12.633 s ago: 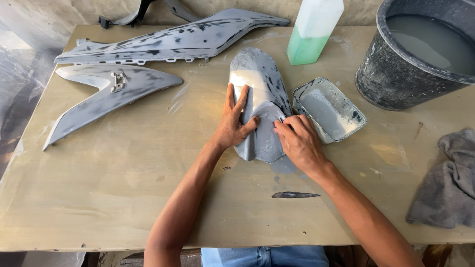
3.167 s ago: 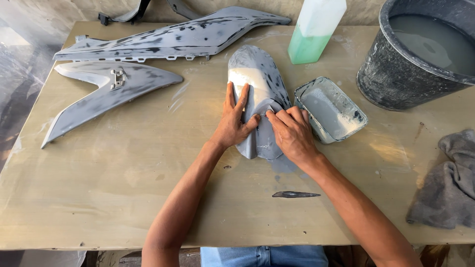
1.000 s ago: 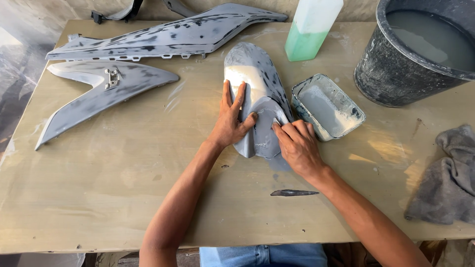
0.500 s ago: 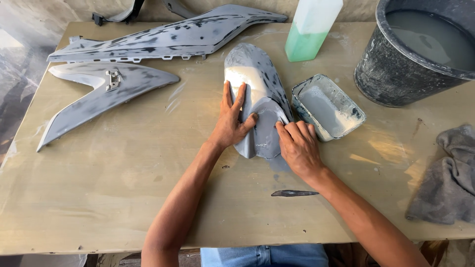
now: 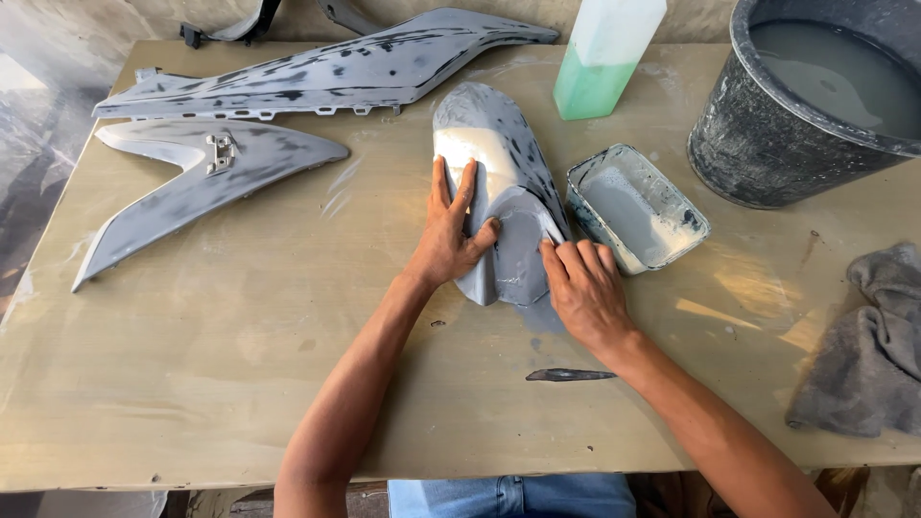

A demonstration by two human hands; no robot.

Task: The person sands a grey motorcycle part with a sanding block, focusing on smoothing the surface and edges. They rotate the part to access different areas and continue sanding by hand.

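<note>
A grey curved fender-like panel (image 5: 499,153) with a pale cream patch lies on the wooden table (image 5: 192,364). My left hand (image 5: 449,235) rests flat on its left side, fingers spread, holding it steady. My right hand (image 5: 583,288) presses its fingertips against the panel's lower right edge, with a grey sheet (image 5: 540,312) showing under the fingers and palm. Whether the right hand grips that sheet I cannot tell exactly; it presses on it.
Two long grey body panels (image 5: 317,72) (image 5: 201,177) lie at the back left. A rectangular tray of grey paste (image 5: 635,206), a bottle of green liquid (image 5: 604,58), a dark bucket of murky water (image 5: 815,96), a grey rag (image 5: 868,345) and a small dark sliver (image 5: 569,375) are around.
My right hand has slid back and forth a little along the panel's lower right edge, now sitting slightly lower. My left hand has stayed in place on the panel.
</note>
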